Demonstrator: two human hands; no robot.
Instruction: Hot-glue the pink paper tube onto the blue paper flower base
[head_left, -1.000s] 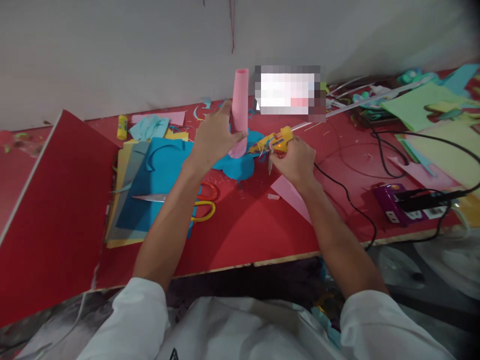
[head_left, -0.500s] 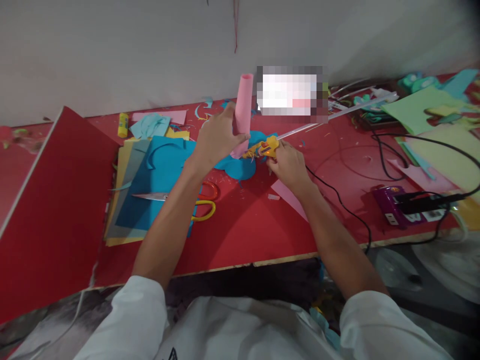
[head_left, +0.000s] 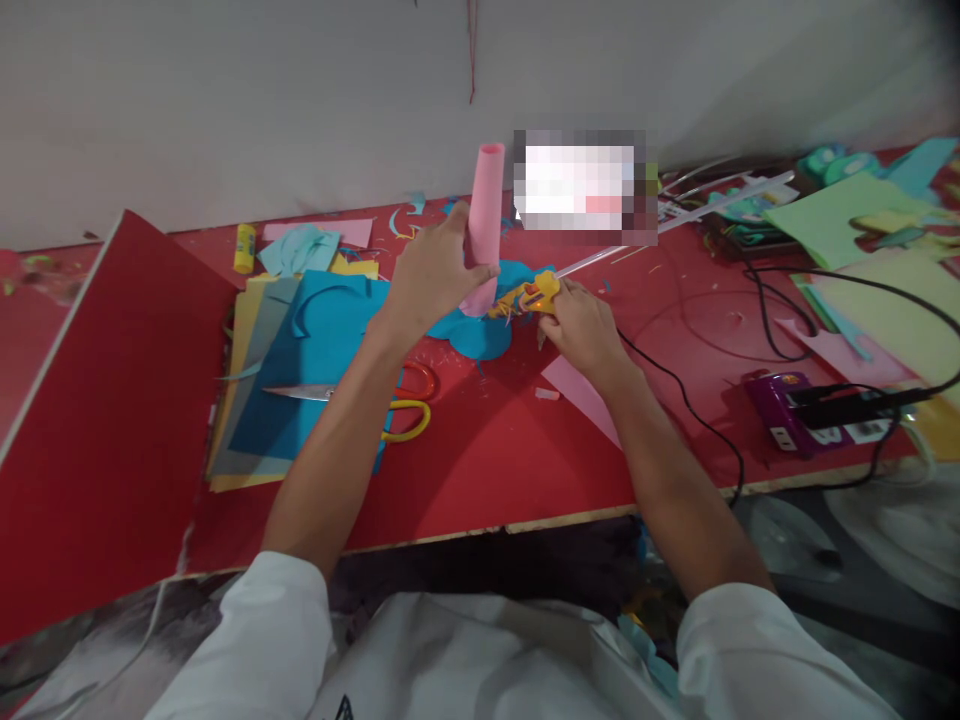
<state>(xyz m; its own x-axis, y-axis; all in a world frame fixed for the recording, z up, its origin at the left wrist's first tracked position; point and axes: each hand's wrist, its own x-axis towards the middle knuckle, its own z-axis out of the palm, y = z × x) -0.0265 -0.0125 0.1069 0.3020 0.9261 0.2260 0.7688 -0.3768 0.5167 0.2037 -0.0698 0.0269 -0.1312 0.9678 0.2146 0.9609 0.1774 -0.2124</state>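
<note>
My left hand (head_left: 435, 265) is closed round a rolled pink paper tube (head_left: 487, 205), which stands nearly upright, leaning a little to the right at its top. Its lower end meets a blue paper cutout (head_left: 482, 338) with rounded lobes lying on the table. A yellow hot glue gun (head_left: 541, 292) is gripped in my right hand (head_left: 586, 322), its front pointing left at the base of the tube. From its rear a long clear glue stick (head_left: 667, 225) slants up to the right. Whether the nozzle touches the paper, I cannot tell.
Scissors (head_left: 409, 420) with red and yellow handles lie on stacked blue and yellow paper (head_left: 259, 430). A purple power strip (head_left: 784, 415) with black cables sits at the right. A red board (head_left: 112, 430) leans at the left. A yellow glue tube (head_left: 244, 249) stands near the wall.
My right hand and the glue gun have shifted very slightly to the right. The left hand still holds the paper tube in nearly the same place.
</note>
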